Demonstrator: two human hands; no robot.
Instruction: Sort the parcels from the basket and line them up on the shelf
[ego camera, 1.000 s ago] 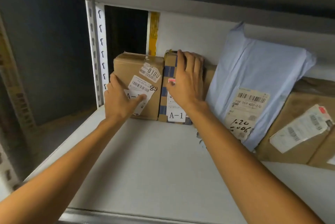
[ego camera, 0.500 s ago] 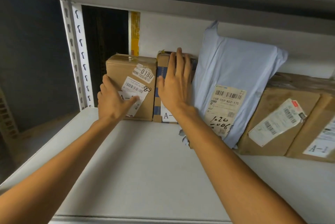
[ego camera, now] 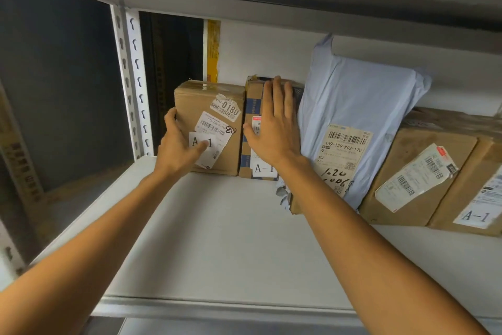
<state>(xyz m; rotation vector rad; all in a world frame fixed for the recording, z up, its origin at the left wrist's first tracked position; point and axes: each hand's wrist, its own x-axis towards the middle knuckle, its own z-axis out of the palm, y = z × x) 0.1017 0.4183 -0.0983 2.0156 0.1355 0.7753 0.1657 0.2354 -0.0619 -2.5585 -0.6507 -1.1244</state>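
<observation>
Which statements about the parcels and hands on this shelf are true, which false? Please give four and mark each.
1. The left hand grips the leftmost brown box. True.
2. The right hand lies flat on the narrow blue-striped box. True.
3. The pale blue mailer bag lies flat on the shelf. False: it stands on end between boxes.
4. The leftmost brown box carries a B-2 sticker. False: its label reads A-1.

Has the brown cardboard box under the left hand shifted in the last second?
Yes: brown cardboard box slid slightly right, away from the white slotted shelf post.
</observation>
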